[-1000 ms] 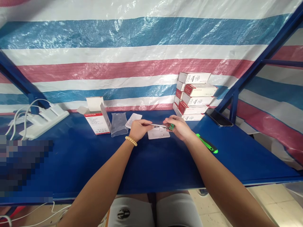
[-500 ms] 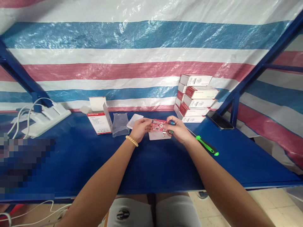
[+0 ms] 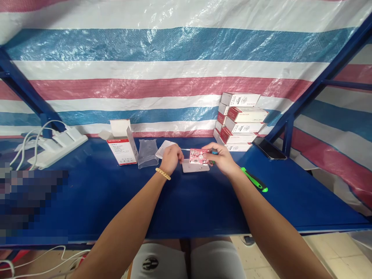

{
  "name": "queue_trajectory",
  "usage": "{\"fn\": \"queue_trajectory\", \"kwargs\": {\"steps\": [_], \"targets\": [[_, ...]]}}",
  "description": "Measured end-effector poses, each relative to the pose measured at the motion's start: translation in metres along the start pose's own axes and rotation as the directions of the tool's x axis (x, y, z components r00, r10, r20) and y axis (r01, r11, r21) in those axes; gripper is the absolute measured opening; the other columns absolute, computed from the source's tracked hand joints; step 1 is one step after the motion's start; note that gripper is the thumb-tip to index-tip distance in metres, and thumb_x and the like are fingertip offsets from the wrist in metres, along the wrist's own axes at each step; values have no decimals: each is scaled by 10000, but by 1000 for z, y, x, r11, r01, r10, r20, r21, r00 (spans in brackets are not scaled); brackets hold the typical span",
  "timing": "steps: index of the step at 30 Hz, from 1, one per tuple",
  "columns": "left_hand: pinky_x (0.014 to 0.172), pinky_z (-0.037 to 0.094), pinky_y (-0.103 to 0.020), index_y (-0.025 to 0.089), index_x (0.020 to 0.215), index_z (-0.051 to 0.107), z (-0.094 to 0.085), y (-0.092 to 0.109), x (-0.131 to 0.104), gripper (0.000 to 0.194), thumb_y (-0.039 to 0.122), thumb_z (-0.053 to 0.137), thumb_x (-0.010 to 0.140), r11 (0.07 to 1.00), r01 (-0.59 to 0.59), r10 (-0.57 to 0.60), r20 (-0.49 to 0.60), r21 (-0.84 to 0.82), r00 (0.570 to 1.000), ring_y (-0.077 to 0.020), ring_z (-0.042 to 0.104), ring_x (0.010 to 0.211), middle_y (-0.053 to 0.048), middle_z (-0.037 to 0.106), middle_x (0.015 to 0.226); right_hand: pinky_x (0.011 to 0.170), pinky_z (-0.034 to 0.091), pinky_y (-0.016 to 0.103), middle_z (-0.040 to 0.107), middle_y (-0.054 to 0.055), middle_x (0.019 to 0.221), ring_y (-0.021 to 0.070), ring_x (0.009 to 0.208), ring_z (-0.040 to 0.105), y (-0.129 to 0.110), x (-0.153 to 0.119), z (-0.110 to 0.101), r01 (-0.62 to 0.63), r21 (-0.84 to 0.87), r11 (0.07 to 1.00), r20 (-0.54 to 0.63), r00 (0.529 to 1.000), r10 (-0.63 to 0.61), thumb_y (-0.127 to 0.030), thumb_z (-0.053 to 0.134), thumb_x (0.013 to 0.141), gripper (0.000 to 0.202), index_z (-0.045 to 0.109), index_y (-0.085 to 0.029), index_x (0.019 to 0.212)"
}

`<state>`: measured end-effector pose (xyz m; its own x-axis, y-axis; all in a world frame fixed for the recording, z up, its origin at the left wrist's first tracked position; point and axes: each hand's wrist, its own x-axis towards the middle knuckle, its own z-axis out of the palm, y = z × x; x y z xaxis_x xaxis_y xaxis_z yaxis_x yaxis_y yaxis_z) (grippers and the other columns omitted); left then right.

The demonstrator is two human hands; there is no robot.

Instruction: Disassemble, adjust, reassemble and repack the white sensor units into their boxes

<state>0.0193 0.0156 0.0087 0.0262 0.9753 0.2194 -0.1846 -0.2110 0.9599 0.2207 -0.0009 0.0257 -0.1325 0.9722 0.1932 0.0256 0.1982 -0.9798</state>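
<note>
My right hand (image 3: 221, 158) grips a red circuit board (image 3: 196, 156) by its right side, thumb on the board's face. A small blue-green piece (image 3: 214, 152), perhaps a tool handle, shows between the same fingers. A thin metal shaft (image 3: 185, 149) sticks out left of the board. Just below the board lies a white plastic casing half (image 3: 195, 167) on the table. My left hand (image 3: 171, 158) is closed, its fingers curled downward, apart from the board; what they hold, if anything, is hidden. Behind it lies another white plastic piece (image 3: 164, 147), partly covered.
A green-and-black screwdriver (image 3: 255, 180) lies by my right forearm. Stacked small boxes (image 3: 241, 126) and a phone (image 3: 269, 148) stand at the back right. Left are an opened detector box (image 3: 120, 149), a clear plastic tray (image 3: 147, 153) and a white power strip (image 3: 58, 149).
My left hand has let go of the board's left edge and its fingers have curled. The board, in my right hand, has shifted slightly, and the metal shaft now shows beside it.
</note>
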Motion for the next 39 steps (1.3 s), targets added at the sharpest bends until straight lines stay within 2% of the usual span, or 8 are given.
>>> {"fn": "queue_trajectory", "kwargs": {"steps": [5, 8, 12, 16, 21, 29, 33, 39], "targets": [[517, 425, -243, 184, 682, 567, -2, 3, -2, 313, 396, 465, 889, 957, -112, 169, -201, 268, 965, -110, 529, 503, -3, 607, 631, 397, 364, 251, 613, -37, 560, 92, 408, 465, 0, 0, 3, 17, 72, 997, -84, 996, -11, -328, 797, 585, 285, 662, -192, 796], [714, 481, -289, 169, 970, 671, 6, 3, -13, 353, 441, 451, 925, 790, -202, 278, -44, 578, 960, -170, 646, 735, -68, 716, 901, 414, 378, 257, 627, -26, 588, 103, 442, 489, 5, 0, 12, 21, 30, 999, -107, 994, -18, -342, 795, 582, 274, 674, -189, 774], [760, 476, -320, 175, 1127, 660, 9, 7, -19, 389, 448, 469, 926, 638, -280, 242, 158, 717, 957, -214, 661, 797, -65, 723, 858, 440, 378, 255, 618, -32, 603, 102, 467, 494, 9, 0, 15, 7, 62, 998, -127, 992, 1, -327, 783, 584, 258, 685, -194, 781], [723, 499, -305, 186, 1049, 666, 4, 5, -13, 299, 397, 596, 849, 763, -247, 183, 167, 598, 969, -185, 655, 743, -38, 715, 832, 440, 372, 248, 629, -23, 652, 100, 486, 507, 7, 1, 12, -32, 89, 996, -100, 994, 41, -332, 783, 589, 279, 686, -193, 809], [672, 535, -292, 175, 1068, 561, 10, -1, -12, 438, 281, 745, 685, 988, -34, 7, 177, 149, 984, -167, 673, 718, -30, 713, 844, 405, 364, 248, 598, -33, 631, 105, 461, 494, 4, -1, 17, -57, 94, 994, -78, 995, 65, -362, 772, 603, 306, 658, -207, 841], [555, 544, -287, 167, 969, 546, 11, 10, -13, 402, 252, 724, 619, 976, 213, -203, 181, -39, 962, -175, 667, 539, 7, 673, 624, 466, 404, 257, 646, -6, 721, 125, 553, 536, 6, -1, 18, -34, -1, 999, -93, 995, 34, -362, 751, 610, 285, 674, -199, 830], [552, 552, -293, 160, 933, 547, 9, 9, -11, 357, 222, 691, 613, 968, 249, -240, 161, -38, 957, -171, 663, 511, 2, 677, 623, 546, 444, 276, 658, 0, 742, 140, 618, 570, 10, 1, 15, 8, -47, 999, -107, 994, -13, -344, 757, 617, 264, 685, -202, 828], [552, 556, -295, 170, 1034, 544, 4, 5, -7, 421, 176, 670, 632, 963, 265, -255, 144, -52, 956, -169, 663, 518, 26, 660, 607, 422, 363, 261, 605, -18, 684, 111, 487, 476, 11, 1, 16, -11, -64, 998, -88, 996, 5, -419, 744, 662, 296, 672, -221, 869]]}}
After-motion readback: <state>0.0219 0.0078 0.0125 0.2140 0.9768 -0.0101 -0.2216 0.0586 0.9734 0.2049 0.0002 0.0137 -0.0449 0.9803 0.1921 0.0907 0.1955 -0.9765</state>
